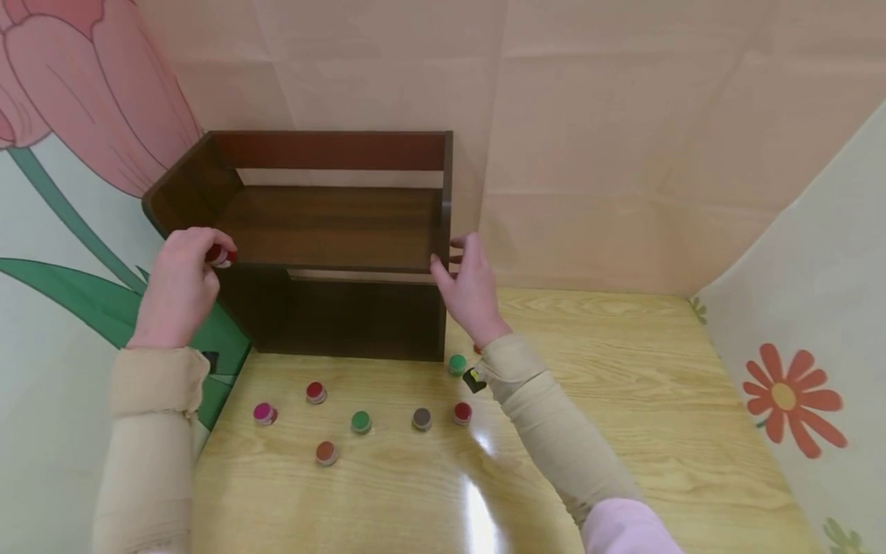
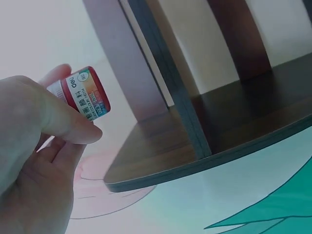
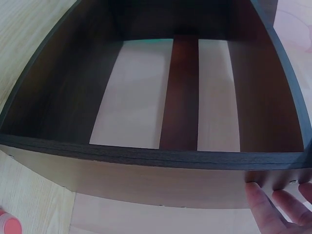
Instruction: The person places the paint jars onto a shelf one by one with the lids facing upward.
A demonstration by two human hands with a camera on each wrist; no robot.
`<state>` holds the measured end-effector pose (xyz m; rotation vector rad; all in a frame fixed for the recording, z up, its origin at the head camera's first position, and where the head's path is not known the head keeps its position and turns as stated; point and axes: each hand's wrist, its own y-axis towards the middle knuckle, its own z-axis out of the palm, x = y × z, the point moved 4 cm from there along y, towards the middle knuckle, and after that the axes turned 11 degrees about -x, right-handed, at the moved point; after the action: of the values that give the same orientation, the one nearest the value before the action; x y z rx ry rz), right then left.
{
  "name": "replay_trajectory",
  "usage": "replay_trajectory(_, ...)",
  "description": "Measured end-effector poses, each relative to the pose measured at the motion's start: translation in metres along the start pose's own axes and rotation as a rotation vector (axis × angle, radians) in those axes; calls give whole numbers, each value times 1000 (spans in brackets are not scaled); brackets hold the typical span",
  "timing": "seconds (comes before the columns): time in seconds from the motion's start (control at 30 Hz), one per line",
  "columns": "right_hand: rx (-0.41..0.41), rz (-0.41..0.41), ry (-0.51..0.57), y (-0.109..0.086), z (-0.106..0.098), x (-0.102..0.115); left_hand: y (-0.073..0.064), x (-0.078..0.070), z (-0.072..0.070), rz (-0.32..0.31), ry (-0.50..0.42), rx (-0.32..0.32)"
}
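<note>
My left hand (image 1: 181,277) pinches a small paint jar (image 2: 87,92) with a red cap and a printed label. It holds the jar tilted beside the front left of the dark brown two-tier shelf (image 1: 339,223). The left wrist view shows the jar apart from the wood. At the shelf's right side, my right hand (image 1: 474,291) has its fingertips (image 3: 254,190) against the outer face of the side panel (image 3: 146,178). Its thumb lies at the front edge in the head view. Both tiers stand bare where they show.
On the wooden table (image 1: 609,400) before the shelf lie several small jars, among them a magenta one (image 1: 264,414), a green one (image 1: 361,422), an orange-brown one (image 1: 326,452) and a grey one (image 1: 421,418). A pinkish wall covering (image 1: 623,138) rises behind; flower-printed panels flank both sides.
</note>
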<state>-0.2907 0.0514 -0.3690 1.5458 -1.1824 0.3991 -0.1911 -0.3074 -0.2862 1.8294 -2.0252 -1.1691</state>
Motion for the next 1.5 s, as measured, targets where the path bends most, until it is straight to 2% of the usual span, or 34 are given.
replay_trajectory(0.23, -9, -17, -2, -1, 0, 0, 21, 15, 4, -79, 7, 44)
replay_trajectory(0.57, -13, -2, -4, -1, -2, 0, 40, 30, 21, -173, 15, 101)
replay_trajectory(0.73, -11, 2, -4, -1, -2, 1, 41, 37, 27, -203, 29, 124)
replay_trajectory(1.03, 3, 8, 0, -2, -2, 2, 38, 47, 35, -209, 30, 141)
replay_trajectory(1.33, -3, 1, 11, -1, -2, 1, 40, 49, 39, -208, 23, 144)
replay_trajectory(1.5, 0, 0, 11, -2, -1, 1, 39, 49, 38, -195, 12, 122)
